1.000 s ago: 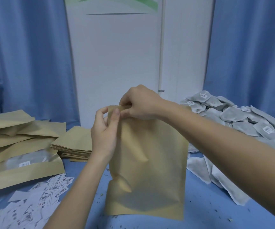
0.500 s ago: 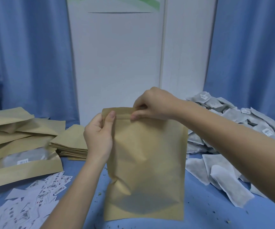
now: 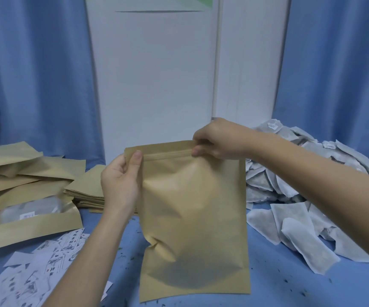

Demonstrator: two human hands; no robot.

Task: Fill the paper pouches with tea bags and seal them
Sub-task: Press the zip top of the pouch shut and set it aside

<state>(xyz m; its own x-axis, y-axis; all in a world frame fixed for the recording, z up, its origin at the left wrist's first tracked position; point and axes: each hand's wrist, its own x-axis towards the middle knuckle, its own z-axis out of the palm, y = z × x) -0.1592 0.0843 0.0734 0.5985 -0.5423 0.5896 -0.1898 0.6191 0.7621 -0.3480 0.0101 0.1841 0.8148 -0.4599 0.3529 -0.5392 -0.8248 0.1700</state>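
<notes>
Pouch point(image 3: 192, 218) of brown paper stands upright on the blue table point(image 3: 279, 284), left hand point(image 3: 119, 180) pinching its top left corner, right hand point(image 3: 216, 138) pinching the zip strip partway along, likely mid-seal; next, press rightward to the far corner.

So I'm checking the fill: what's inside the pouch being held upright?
The pouch is opaque brown paper, so its contents are hidden. Its lower part bulges. Both hands, left and right, pinch its top edge.
</notes>
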